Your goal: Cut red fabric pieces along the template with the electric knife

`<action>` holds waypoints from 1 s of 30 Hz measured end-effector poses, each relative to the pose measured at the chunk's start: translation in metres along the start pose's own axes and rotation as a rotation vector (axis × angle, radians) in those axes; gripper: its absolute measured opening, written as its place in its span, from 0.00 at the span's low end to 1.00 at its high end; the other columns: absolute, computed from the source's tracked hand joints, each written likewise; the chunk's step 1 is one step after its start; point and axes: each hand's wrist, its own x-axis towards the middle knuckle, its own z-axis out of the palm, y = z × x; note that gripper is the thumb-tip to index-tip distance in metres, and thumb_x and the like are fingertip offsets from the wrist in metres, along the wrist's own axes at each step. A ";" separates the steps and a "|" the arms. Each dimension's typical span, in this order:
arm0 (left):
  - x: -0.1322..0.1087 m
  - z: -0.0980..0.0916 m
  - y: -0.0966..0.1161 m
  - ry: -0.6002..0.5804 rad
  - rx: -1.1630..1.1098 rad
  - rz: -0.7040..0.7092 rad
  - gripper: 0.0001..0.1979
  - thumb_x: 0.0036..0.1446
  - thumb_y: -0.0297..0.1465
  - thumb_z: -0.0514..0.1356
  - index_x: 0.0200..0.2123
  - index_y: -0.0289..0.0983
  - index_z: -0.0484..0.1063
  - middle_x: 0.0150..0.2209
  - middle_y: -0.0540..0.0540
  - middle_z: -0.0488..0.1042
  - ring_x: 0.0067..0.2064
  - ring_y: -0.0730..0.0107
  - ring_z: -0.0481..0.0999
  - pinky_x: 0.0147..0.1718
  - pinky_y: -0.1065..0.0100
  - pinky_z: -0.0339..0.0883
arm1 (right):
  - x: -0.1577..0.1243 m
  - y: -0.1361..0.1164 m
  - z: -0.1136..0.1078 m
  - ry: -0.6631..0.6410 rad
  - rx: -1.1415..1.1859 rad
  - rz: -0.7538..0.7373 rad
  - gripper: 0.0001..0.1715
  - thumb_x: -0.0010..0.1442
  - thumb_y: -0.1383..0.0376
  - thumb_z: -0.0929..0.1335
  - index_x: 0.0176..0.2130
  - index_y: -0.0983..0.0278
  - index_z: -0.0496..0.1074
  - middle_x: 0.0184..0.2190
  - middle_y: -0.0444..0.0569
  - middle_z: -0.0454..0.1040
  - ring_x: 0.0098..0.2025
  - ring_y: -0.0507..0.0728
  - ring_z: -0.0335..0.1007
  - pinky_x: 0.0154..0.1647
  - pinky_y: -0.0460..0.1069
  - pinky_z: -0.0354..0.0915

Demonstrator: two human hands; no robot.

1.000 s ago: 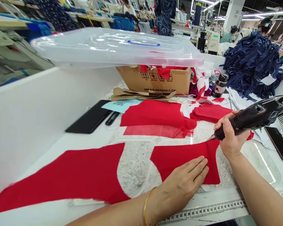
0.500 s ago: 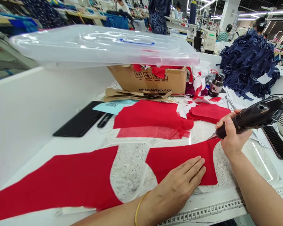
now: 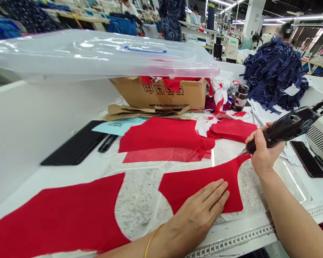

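The left hand [image 3: 197, 211] is open and lies flat, pressing on a red cloth piece [image 3: 199, 190] at the lower middle of the frame. The right hand [image 3: 263, 152] is closed around a black electric cutter [image 3: 285, 129], and its thin tip [image 3: 242, 154] is at the cloth's top edge. A gold bangle [image 3: 150, 242] sits on the left wrist. A cardboard box [image 3: 161, 94] at the top middle reads "MEAS: 30X30X 15 CM". A tape measure [image 3: 231, 242] runs along the bottom edge of the table.
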 end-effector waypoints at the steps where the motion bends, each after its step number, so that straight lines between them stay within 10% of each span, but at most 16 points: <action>1: 0.000 -0.001 0.000 0.007 0.006 0.002 0.22 0.61 0.16 0.49 0.57 0.27 0.70 0.58 0.34 0.75 0.60 0.57 0.74 0.58 0.59 0.73 | 0.002 0.001 -0.002 0.019 -0.021 0.001 0.14 0.57 0.62 0.72 0.39 0.60 0.63 0.24 0.34 0.69 0.18 0.49 0.69 0.21 0.46 0.66; 17: 0.000 -0.018 -0.018 0.118 0.119 -0.167 0.16 0.67 0.21 0.49 0.44 0.33 0.76 0.40 0.42 0.79 0.42 0.60 0.77 0.40 0.61 0.73 | 0.010 0.023 -0.017 0.087 -0.393 -0.043 0.23 0.58 0.51 0.69 0.46 0.60 0.62 0.35 0.45 0.68 0.38 0.57 0.72 0.39 0.53 0.70; 23: -0.018 -0.035 -0.063 -0.046 0.249 -0.453 0.12 0.68 0.33 0.53 0.42 0.36 0.75 0.36 0.42 0.74 0.39 0.56 0.71 0.36 0.59 0.67 | 0.013 0.012 -0.017 0.075 -0.459 -0.015 0.23 0.57 0.50 0.68 0.44 0.60 0.60 0.31 0.41 0.65 0.32 0.54 0.67 0.35 0.51 0.66; 30: -0.030 -0.045 -0.056 -0.247 -0.258 -0.747 0.08 0.63 0.31 0.55 0.30 0.39 0.68 0.35 0.45 0.72 0.40 0.58 0.69 0.40 0.59 0.65 | 0.017 -0.009 -0.013 0.118 -0.559 0.014 0.23 0.47 0.49 0.69 0.34 0.59 0.58 0.26 0.40 0.61 0.26 0.54 0.61 0.30 0.51 0.61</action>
